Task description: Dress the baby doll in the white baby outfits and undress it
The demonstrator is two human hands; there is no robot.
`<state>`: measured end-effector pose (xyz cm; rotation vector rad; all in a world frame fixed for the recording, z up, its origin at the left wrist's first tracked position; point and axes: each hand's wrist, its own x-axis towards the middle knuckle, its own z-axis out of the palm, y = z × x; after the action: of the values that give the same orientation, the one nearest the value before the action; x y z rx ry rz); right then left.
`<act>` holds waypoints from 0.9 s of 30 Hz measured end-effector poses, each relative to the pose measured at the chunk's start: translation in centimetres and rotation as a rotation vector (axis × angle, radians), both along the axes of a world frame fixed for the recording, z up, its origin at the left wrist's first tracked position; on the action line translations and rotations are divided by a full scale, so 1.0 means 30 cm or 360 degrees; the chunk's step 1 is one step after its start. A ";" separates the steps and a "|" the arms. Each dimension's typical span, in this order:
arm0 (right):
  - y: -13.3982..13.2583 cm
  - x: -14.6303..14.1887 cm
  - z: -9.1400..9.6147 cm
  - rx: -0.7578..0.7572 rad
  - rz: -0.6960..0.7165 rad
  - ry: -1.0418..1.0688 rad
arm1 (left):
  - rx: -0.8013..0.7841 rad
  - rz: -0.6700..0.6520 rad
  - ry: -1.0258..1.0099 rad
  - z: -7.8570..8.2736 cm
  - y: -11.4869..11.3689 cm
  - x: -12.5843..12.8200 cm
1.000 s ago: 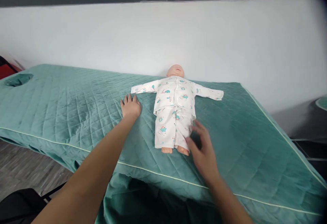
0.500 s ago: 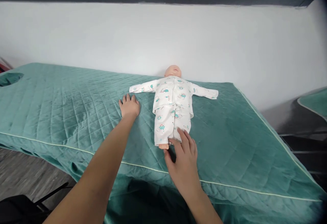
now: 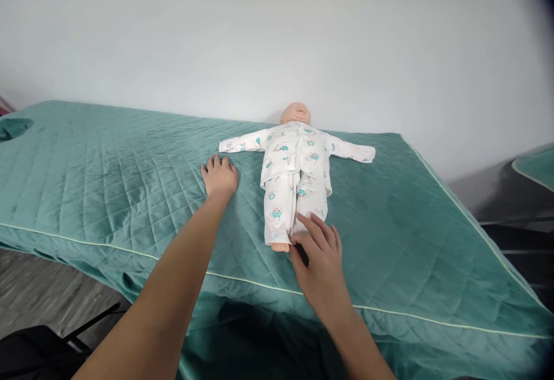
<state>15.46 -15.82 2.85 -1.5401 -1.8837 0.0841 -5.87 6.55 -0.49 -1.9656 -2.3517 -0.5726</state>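
Note:
A baby doll (image 3: 296,163) in white pyjamas with teal prints lies on its back, arms spread, on a teal quilted couch cover (image 3: 108,166), its head against the white wall. My left hand (image 3: 220,177) rests flat and open on the cover, just left of the doll's trunk and below its sleeve. My right hand (image 3: 322,259) is at the doll's lower end. Its fingers curl over the right-side trouser leg and its thumb sits below, so the foot on that side is hidden. The other bare foot (image 3: 280,247) shows beside my thumb.
The cover has a face hole (image 3: 12,127) at the far left and a pale piped edge (image 3: 242,280) along the near side. Another teal-covered surface (image 3: 536,169) shows at the right edge. Grey floor (image 3: 43,287) and a dark object (image 3: 26,351) lie lower left.
My right hand moved left from beside the doll's legs onto the right-side foot and trouser hem and closed over it. My left hand stayed flat in place.

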 end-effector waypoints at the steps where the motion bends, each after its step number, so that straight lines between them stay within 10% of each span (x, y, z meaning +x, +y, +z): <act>1: -0.001 0.005 0.008 0.0017 0.0013 0.0038 | -0.0005 0.0002 -0.0001 0.000 0.001 0.000; 11: -0.039 0.005 0.111 0.0106 0.0158 0.0364 | -0.0005 -0.0003 -0.0007 0.001 0.000 -0.002; 22: -0.028 0.034 -0.005 0.0119 0.0061 0.0079 | -0.0010 -0.0003 -0.0019 0.006 -0.003 0.000; 27: -0.049 0.031 0.012 -0.0007 0.0112 0.0459 | -0.0005 -0.0009 -0.0022 0.003 -0.002 -0.001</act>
<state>16.39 -17.30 3.20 -1.3820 -1.7078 0.3248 -5.90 6.50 -0.40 -1.9764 -2.3574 -0.5850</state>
